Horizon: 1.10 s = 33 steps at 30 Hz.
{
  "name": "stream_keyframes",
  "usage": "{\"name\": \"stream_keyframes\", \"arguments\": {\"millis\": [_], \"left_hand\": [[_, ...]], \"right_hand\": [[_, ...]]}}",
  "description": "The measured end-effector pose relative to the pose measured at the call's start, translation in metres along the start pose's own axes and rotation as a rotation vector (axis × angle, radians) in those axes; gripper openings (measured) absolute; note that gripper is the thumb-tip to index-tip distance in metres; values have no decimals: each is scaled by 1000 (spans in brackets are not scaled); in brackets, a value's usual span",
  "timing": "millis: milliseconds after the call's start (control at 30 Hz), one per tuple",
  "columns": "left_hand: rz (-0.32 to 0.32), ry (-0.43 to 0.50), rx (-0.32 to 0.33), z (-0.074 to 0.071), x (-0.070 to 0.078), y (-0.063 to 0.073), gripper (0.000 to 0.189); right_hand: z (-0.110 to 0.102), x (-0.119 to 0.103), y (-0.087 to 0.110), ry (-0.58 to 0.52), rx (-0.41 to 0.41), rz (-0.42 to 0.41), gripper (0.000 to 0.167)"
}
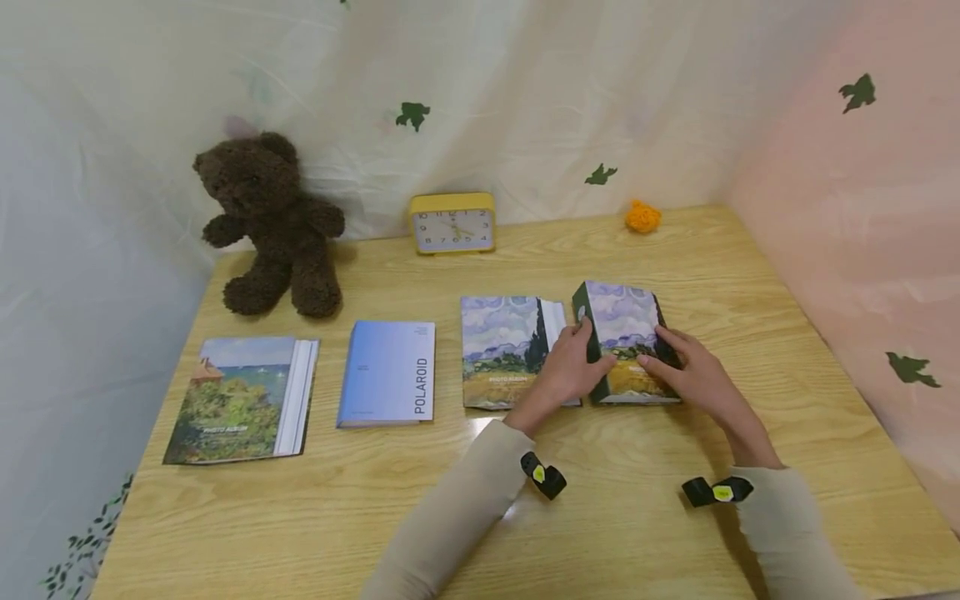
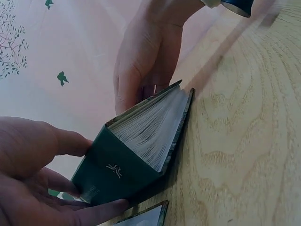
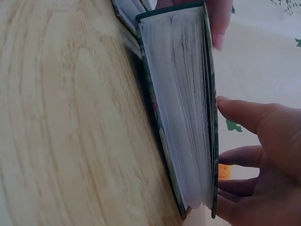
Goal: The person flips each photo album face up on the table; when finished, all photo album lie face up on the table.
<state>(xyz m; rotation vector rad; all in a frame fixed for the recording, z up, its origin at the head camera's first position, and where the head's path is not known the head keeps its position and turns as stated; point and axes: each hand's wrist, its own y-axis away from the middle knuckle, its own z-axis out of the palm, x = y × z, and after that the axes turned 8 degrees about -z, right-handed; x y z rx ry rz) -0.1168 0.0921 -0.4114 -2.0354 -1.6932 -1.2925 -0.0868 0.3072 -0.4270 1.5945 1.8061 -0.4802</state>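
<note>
A thick photo album [image 1: 626,321] with a painted landscape cover and dark green spine lies on the table, its spine edge tilted up a little. My left hand [image 1: 572,364] holds it at the spine, thumb on the cover and fingers along the green side [image 2: 117,165]. My right hand [image 1: 693,375] grips the album near its right edge, thumb on the cover; some of its fingertips are hidden. White page edges [image 3: 178,103] fan slightly between the covers. Just left lies a matching photo album [image 1: 498,350], partly behind my left hand.
Farther left lie a blue Polaroid album [image 1: 386,375] and a photo album with a seaside cover [image 1: 240,400]. Along the back are a brown teddy bear [image 1: 273,225], a yellow clock [image 1: 453,223] and a small orange object [image 1: 642,217]. Curtains border the wooden table [image 1: 600,533].
</note>
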Motion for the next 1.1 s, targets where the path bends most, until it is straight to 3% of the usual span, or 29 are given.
{"name": "stream_keyframes", "arguments": {"millis": [433,700,933,1100], "left_hand": [[57,-8,-6,7,-4,-4,71],[12,21,20,1,-7,-3,69],[6,53,41,-17,-12,0,63],[-6,69,117,-53,-22,5,62]], "right_hand": [[-4,3,1,74,4,10,83],[-3,5,0,84,22,-53,75],[-10,5,1,90,39,-76,70],[-30,2,-1,85,103,-91,68]]}}
